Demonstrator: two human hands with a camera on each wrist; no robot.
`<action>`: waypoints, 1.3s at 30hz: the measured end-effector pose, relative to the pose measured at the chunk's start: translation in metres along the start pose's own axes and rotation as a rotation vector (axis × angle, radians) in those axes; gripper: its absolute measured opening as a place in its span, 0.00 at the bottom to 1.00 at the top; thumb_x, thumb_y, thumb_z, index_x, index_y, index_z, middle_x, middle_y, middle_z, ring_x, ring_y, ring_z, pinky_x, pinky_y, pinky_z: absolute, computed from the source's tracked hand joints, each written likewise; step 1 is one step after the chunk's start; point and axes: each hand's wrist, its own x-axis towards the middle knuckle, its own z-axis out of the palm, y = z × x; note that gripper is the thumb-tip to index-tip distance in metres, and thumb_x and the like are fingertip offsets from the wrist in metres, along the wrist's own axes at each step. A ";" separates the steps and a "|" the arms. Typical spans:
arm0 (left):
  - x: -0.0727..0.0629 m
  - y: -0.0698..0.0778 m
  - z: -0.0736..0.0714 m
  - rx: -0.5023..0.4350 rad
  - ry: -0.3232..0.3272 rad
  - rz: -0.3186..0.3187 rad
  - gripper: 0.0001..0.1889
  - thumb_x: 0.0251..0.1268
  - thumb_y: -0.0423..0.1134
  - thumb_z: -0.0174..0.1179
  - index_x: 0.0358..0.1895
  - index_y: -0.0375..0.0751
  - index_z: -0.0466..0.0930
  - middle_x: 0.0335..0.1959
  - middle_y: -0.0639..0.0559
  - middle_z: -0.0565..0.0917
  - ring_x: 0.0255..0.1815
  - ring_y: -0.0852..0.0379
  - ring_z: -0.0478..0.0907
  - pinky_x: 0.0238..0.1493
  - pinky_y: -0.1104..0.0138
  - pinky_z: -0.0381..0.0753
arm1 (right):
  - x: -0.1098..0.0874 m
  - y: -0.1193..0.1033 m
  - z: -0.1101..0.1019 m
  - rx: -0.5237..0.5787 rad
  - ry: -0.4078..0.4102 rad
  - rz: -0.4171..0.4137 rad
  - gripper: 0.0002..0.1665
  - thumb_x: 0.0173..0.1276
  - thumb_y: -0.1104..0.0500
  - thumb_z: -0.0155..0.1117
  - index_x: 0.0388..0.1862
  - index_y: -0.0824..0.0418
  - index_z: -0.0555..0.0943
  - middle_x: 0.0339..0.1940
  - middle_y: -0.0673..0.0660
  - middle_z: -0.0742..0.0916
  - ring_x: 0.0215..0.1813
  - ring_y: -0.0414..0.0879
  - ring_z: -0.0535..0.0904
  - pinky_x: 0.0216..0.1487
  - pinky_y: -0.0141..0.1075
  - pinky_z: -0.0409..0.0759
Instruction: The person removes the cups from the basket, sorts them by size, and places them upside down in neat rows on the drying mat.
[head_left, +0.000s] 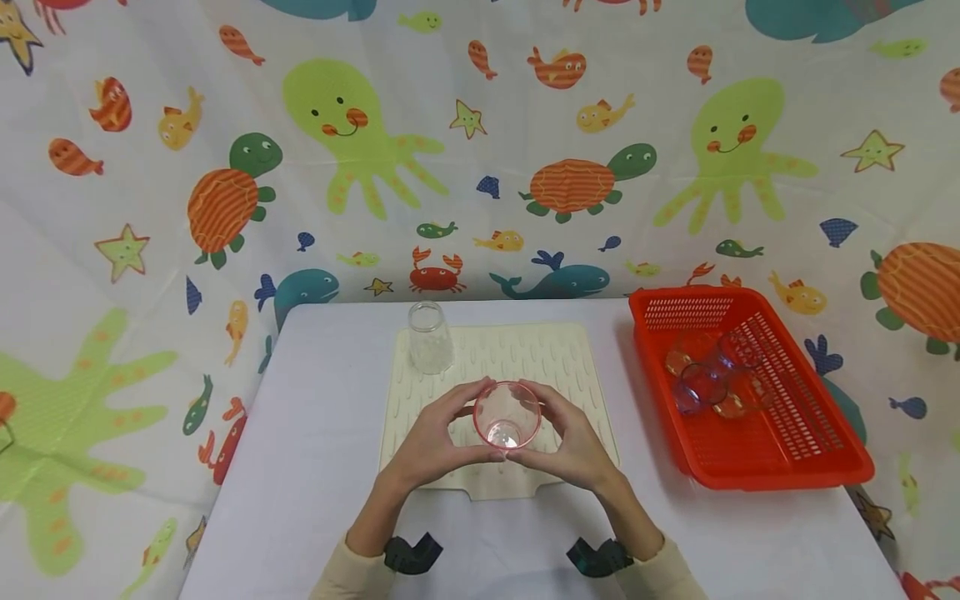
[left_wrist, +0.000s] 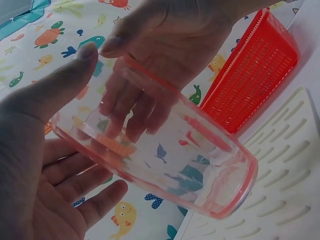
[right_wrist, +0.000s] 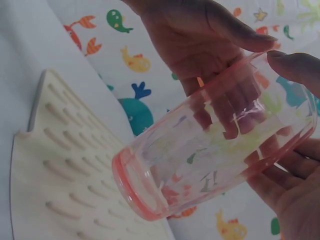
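Between both hands is a clear, pink-tinted drinking glass (head_left: 507, 416), its open mouth facing up toward the head camera. My left hand (head_left: 431, 437) holds it from the left, my right hand (head_left: 577, 437) from the right. The thumbs meet on its near side at the rim, and the fingers curve around the far side. In the left wrist view the glass (left_wrist: 165, 145) shows its thick base pointing down toward the mat. The right wrist view has the same glass (right_wrist: 200, 145) held above the cream drying mat (head_left: 517, 350).
A colourless glass (head_left: 431, 342) stands on the mat's back left corner. To the right, a red plastic basket (head_left: 780, 482) contains several tinted glasses (head_left: 701, 387). The white table (head_left: 322, 400) ends at a curtain (head_left: 480, 167) printed with sea animals.
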 end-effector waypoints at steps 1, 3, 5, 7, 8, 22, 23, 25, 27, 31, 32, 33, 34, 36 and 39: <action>0.000 0.001 0.000 0.000 0.000 -0.006 0.48 0.49 0.50 0.79 0.75 0.57 0.65 0.70 0.58 0.76 0.69 0.56 0.75 0.64 0.59 0.85 | 0.000 0.000 0.000 0.001 -0.002 -0.001 0.51 0.51 0.57 0.83 0.73 0.53 0.69 0.68 0.54 0.81 0.68 0.52 0.79 0.66 0.57 0.81; 0.000 0.001 0.000 0.003 0.002 -0.005 0.47 0.49 0.51 0.79 0.75 0.56 0.66 0.69 0.57 0.77 0.68 0.55 0.76 0.64 0.59 0.85 | 0.001 -0.001 0.001 0.004 -0.005 0.001 0.50 0.51 0.57 0.83 0.73 0.53 0.69 0.68 0.55 0.81 0.68 0.52 0.79 0.66 0.57 0.80; 0.000 0.001 0.000 -0.002 0.003 -0.003 0.46 0.49 0.50 0.79 0.74 0.55 0.67 0.68 0.56 0.78 0.67 0.55 0.77 0.64 0.58 0.85 | 0.001 -0.002 0.001 0.001 -0.008 0.005 0.50 0.51 0.57 0.83 0.73 0.53 0.69 0.68 0.54 0.81 0.68 0.52 0.79 0.66 0.56 0.81; 0.000 0.001 0.000 -0.005 0.006 0.003 0.45 0.49 0.50 0.79 0.73 0.54 0.68 0.67 0.55 0.79 0.66 0.55 0.77 0.63 0.58 0.85 | 0.000 -0.004 0.001 0.005 -0.013 0.012 0.50 0.51 0.56 0.82 0.73 0.55 0.69 0.68 0.54 0.81 0.68 0.52 0.78 0.67 0.57 0.80; 0.000 0.001 0.000 -0.007 0.007 0.007 0.45 0.49 0.50 0.79 0.73 0.53 0.69 0.66 0.54 0.79 0.65 0.55 0.78 0.63 0.58 0.86 | 0.000 -0.004 0.002 0.006 -0.015 0.015 0.51 0.51 0.56 0.82 0.73 0.55 0.69 0.68 0.54 0.81 0.68 0.51 0.78 0.67 0.57 0.80; 0.002 0.003 -0.002 0.045 0.064 0.100 0.44 0.45 0.47 0.82 0.70 0.52 0.72 0.62 0.51 0.82 0.61 0.55 0.80 0.58 0.61 0.88 | 0.000 -0.002 0.002 0.062 -0.039 -0.027 0.56 0.51 0.60 0.82 0.78 0.57 0.63 0.73 0.58 0.76 0.72 0.55 0.74 0.70 0.63 0.74; 0.002 0.004 -0.003 0.046 0.069 0.103 0.44 0.45 0.47 0.82 0.70 0.52 0.72 0.62 0.51 0.82 0.60 0.55 0.80 0.58 0.61 0.88 | 0.000 0.000 0.002 0.073 -0.042 -0.026 0.56 0.51 0.60 0.82 0.78 0.57 0.63 0.73 0.58 0.76 0.72 0.56 0.74 0.70 0.64 0.73; 0.003 0.006 -0.004 0.050 0.081 0.114 0.44 0.44 0.47 0.82 0.70 0.51 0.72 0.61 0.51 0.82 0.60 0.55 0.80 0.57 0.61 0.88 | -0.001 0.004 0.004 0.096 -0.048 -0.012 0.56 0.51 0.60 0.82 0.77 0.55 0.63 0.73 0.57 0.76 0.73 0.55 0.73 0.71 0.65 0.72; 0.003 0.008 -0.006 0.049 0.094 0.126 0.45 0.44 0.46 0.82 0.70 0.51 0.72 0.61 0.51 0.82 0.59 0.55 0.80 0.56 0.61 0.89 | -0.003 0.011 0.008 0.118 -0.054 0.011 0.55 0.51 0.61 0.82 0.76 0.53 0.64 0.73 0.56 0.76 0.73 0.54 0.72 0.72 0.65 0.71; 0.003 0.014 -0.009 0.050 0.117 0.142 0.45 0.43 0.46 0.82 0.69 0.50 0.72 0.61 0.50 0.83 0.60 0.55 0.80 0.56 0.61 0.89 | -0.009 0.031 0.023 0.161 -0.079 0.068 0.55 0.52 0.62 0.82 0.77 0.51 0.64 0.73 0.55 0.76 0.74 0.50 0.71 0.74 0.62 0.71; 0.003 0.015 -0.010 0.052 0.120 0.144 0.45 0.43 0.46 0.82 0.69 0.50 0.72 0.61 0.49 0.83 0.60 0.55 0.80 0.56 0.61 0.89 | -0.011 0.037 0.027 0.170 -0.084 0.085 0.55 0.53 0.62 0.82 0.77 0.50 0.63 0.73 0.55 0.76 0.75 0.49 0.71 0.75 0.61 0.71; 0.002 0.017 -0.011 0.053 0.122 0.142 0.45 0.43 0.46 0.82 0.69 0.50 0.72 0.61 0.49 0.83 0.60 0.55 0.80 0.56 0.61 0.89 | -0.012 0.042 0.030 0.184 -0.087 0.098 0.55 0.53 0.62 0.81 0.77 0.50 0.63 0.73 0.55 0.76 0.75 0.48 0.70 0.75 0.61 0.71; 0.002 0.018 -0.011 0.054 0.124 0.139 0.45 0.43 0.47 0.82 0.69 0.50 0.72 0.61 0.50 0.83 0.60 0.55 0.80 0.56 0.61 0.89 | -0.014 0.047 0.034 0.195 -0.087 0.111 0.55 0.54 0.63 0.81 0.77 0.50 0.63 0.74 0.55 0.75 0.76 0.47 0.70 0.75 0.61 0.70; 0.001 0.021 -0.012 0.053 0.124 0.133 0.45 0.43 0.47 0.82 0.70 0.51 0.72 0.61 0.50 0.82 0.60 0.55 0.80 0.57 0.60 0.89 | -0.016 0.054 0.039 0.213 -0.078 0.132 0.54 0.55 0.63 0.80 0.77 0.49 0.63 0.73 0.54 0.76 0.75 0.45 0.70 0.75 0.60 0.71; 0.000 0.022 -0.014 0.050 0.125 0.132 0.45 0.44 0.48 0.82 0.70 0.50 0.71 0.62 0.50 0.82 0.60 0.54 0.80 0.57 0.60 0.89 | -0.017 0.060 0.042 0.236 -0.056 0.139 0.50 0.56 0.63 0.79 0.76 0.49 0.66 0.72 0.54 0.77 0.74 0.43 0.71 0.75 0.59 0.72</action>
